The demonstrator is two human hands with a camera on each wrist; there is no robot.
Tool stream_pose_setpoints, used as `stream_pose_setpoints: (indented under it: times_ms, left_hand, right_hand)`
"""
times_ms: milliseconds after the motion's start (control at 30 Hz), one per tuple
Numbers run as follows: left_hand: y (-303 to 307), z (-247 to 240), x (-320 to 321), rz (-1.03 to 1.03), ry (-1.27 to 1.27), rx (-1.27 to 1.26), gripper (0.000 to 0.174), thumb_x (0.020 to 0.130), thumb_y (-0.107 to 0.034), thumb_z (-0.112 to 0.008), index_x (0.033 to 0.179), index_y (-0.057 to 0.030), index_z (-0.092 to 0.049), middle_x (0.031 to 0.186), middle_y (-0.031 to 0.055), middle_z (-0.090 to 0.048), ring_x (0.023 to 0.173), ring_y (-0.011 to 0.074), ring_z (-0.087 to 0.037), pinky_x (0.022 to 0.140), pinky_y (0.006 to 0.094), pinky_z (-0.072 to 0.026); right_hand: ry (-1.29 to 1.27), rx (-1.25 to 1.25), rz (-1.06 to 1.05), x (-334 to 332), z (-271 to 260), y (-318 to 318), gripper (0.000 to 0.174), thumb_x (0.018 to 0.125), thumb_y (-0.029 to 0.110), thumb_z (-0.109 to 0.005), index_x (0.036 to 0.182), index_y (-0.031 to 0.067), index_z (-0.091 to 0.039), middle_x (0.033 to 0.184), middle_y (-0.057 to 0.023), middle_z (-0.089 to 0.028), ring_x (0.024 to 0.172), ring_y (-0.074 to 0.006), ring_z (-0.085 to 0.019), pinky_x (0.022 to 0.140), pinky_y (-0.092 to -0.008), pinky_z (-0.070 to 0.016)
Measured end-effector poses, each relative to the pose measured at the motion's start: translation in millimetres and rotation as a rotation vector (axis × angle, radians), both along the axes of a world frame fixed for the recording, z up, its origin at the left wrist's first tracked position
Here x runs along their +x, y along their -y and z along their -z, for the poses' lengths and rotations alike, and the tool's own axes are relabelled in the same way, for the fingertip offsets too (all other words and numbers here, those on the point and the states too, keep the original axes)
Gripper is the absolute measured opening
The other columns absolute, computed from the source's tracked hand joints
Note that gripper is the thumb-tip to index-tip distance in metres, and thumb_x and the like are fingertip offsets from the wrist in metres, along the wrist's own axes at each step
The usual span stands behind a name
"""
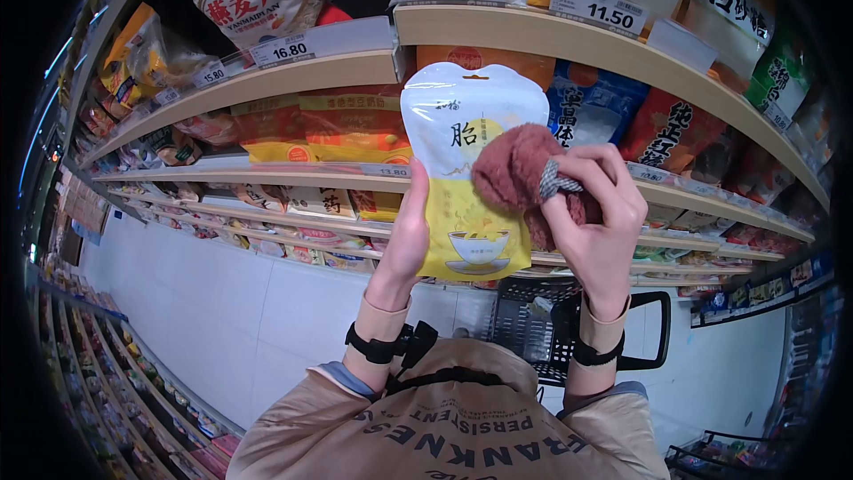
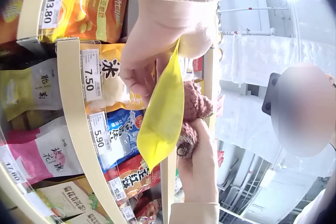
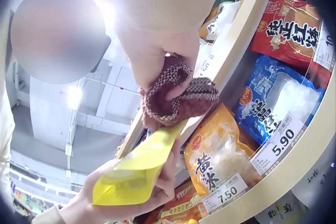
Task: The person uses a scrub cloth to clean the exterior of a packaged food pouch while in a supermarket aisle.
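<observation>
Head view: the bag [image 1: 449, 204] was upright in front of the person's chest, its printed face toward the wearer, before the shelves [image 1: 311, 71] and apart from them. The left hand [image 1: 407, 236] held it by one side edge, thumb along the front, fingers behind. The right hand [image 1: 600, 218] gripped a bunched cloth [image 1: 515, 169], fingers curled into it, the cloth against the right part of the bag's front. Step in hand, as judged: wiping that face. The next move would likely have called for a steady left grip and a light pass over the uncovered front, without creasing the film.

Bag: white above, yellow below, scalloped top with a hanging slot, a printed bowl near the base. Both wrist views showed the yellow underside spread into a pointed oval. Contents could not be seen.
</observation>
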State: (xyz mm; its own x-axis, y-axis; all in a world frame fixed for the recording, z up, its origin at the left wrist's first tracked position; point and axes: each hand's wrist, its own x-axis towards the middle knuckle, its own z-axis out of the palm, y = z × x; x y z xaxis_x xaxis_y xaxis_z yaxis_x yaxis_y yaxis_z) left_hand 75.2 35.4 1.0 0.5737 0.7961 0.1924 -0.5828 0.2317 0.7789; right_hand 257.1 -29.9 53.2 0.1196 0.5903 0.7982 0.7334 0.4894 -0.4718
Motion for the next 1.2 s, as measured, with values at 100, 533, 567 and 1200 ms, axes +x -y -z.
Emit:
stream_pose_setpoints:
  times_ms: [100,533,567,1200]
  left_hand:
    - [3,-1,4,0.024,-0.049,0.003,0.067,0.106,-0.052,-0.014,0.148,-0.0016,-0.031,0.14,0.0163,-0.052,0.126,0.0256,-0.056,0.104,0.0399,-0.0487]
    - [2,0,3,-0.068,-0.075,0.033,0.071,0.106,-0.054,-0.016,0.144,0.0016,-0.037,0.134,0.0172,-0.056,0.117,0.0229,-0.061,0.098,0.0368,-0.051]
    - [2,0,3,-0.069,-0.072,0.033,0.071,0.106,-0.054,-0.016,0.144,0.0016,-0.037,0.134,0.0172,-0.056,0.117,0.0229,-0.061,0.098,0.0368,-0.051]
    - [7,-1,-13,-0.033,0.013,-0.067,0.069,0.106,-0.053,-0.019,0.144,0.0009,-0.036,0.135,0.0173,-0.055,0.119,0.0238,-0.06,0.099,0.0375,-0.0506]
  right_hand:
    - [-0.014,0.133,0.12,-2,3,-2,0.031,0.07,-0.003,-0.07,0.101,0.0022,-0.07,0.099,-0.0133,-0.061,0.083,-0.0274,-0.065,0.075,-0.0358,-0.0532]
    - [0.064,-0.415,-0.465,-15,-2,27,0.024,0.061,-0.004,-0.068,0.083,0.0058,-0.069,0.082,-0.0066,-0.058,0.068,-0.0245,-0.061,0.06,-0.0331,-0.0498]
    - [0.09,-0.483,-0.423,-11,-6,28,0.02,0.063,-0.004,-0.068,0.081,0.0049,-0.068,0.081,-0.0072,-0.058,0.068,-0.0268,-0.061,0.061,-0.0368,-0.0506]
    - [0.131,-0.422,-0.552,-34,5,25,0.022,0.061,-0.007,-0.061,0.081,0.0013,-0.068,0.079,-0.0086,-0.058,0.065,-0.0256,-0.058,0.057,-0.032,-0.0467]
